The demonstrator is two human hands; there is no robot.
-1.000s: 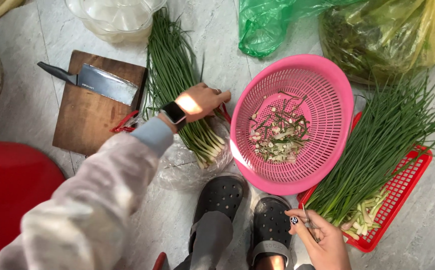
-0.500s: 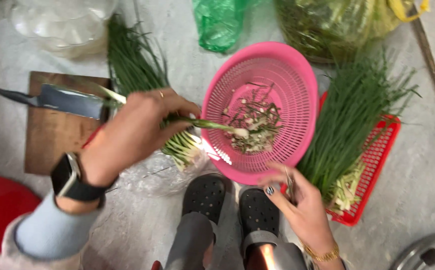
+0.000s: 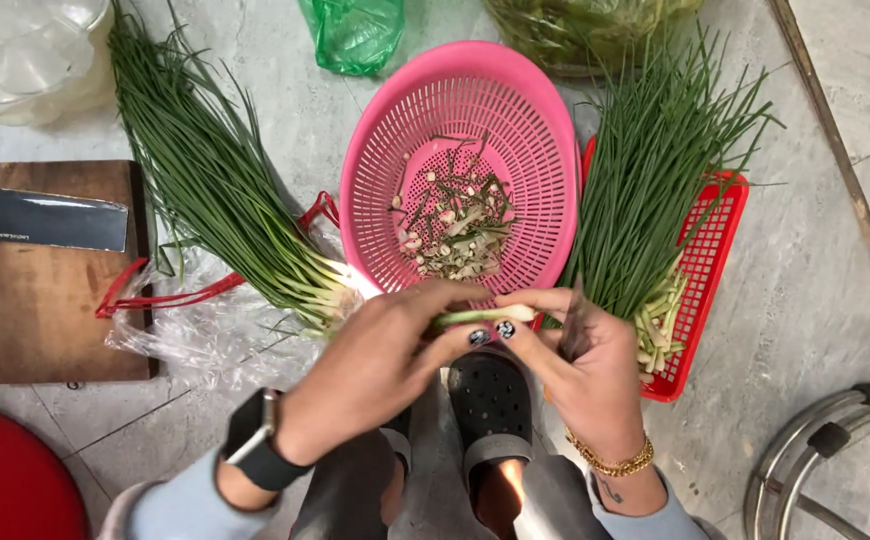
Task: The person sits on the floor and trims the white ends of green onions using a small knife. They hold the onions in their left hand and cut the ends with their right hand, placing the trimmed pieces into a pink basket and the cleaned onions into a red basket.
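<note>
Two hands [image 3: 475,350] on chive stalk [image 3: 483,316]

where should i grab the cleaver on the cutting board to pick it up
Take the cleaver by its handle, coming in from the left edge of the wooden board. It lies flat with the broad blade pointing right and the handle running off the picture's left edge, so that end gives a safe grip away from the blade.

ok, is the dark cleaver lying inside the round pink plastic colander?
No, the dark cleaver lies on the brown wooden cutting board at left, apart from the round pink plastic colander, which holds only trimmings.
</note>
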